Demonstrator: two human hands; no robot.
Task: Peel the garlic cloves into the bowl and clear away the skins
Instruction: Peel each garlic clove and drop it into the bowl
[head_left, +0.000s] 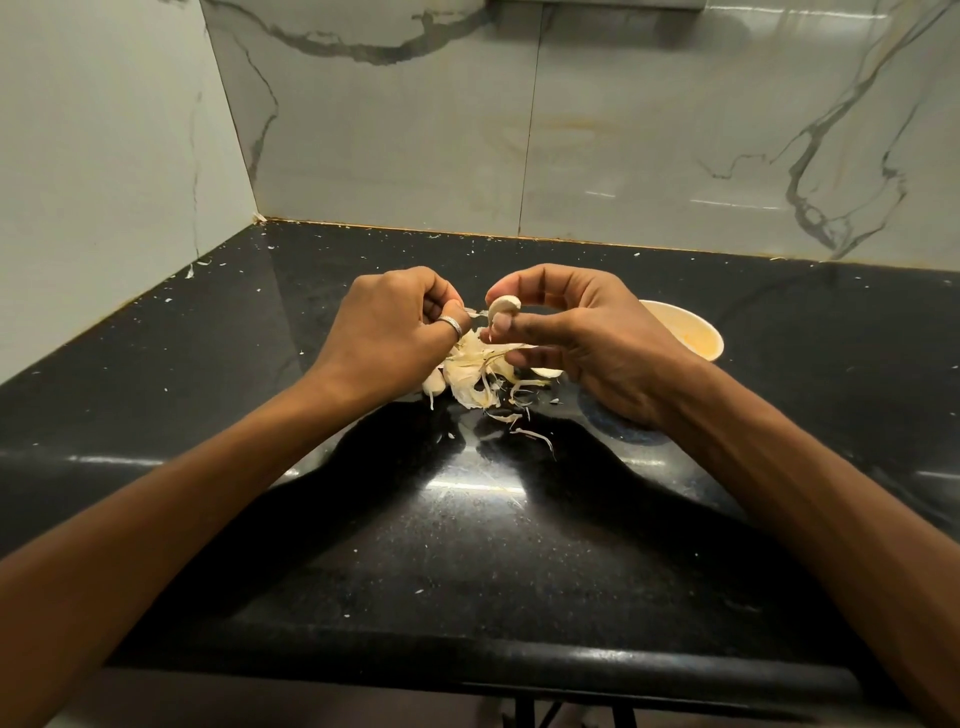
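Single head-worn wide-angle view. Looks forward and down from near edge of black counter toward far marble wall, left wall also in frame. Close over counter.

A black countertop flecked with white is shown, backed by pale grey wall tiles veined in dark grey. A cream bowl, off-white garlic clove, pale yellowish skins and silver ring are seen.

Dim, warm light comes from above, leaving glare streaks on the black counter and the glossy wall. A dark shadow spreads between the arms. Wide-angle distortion bends the edges; the centre is sharp.
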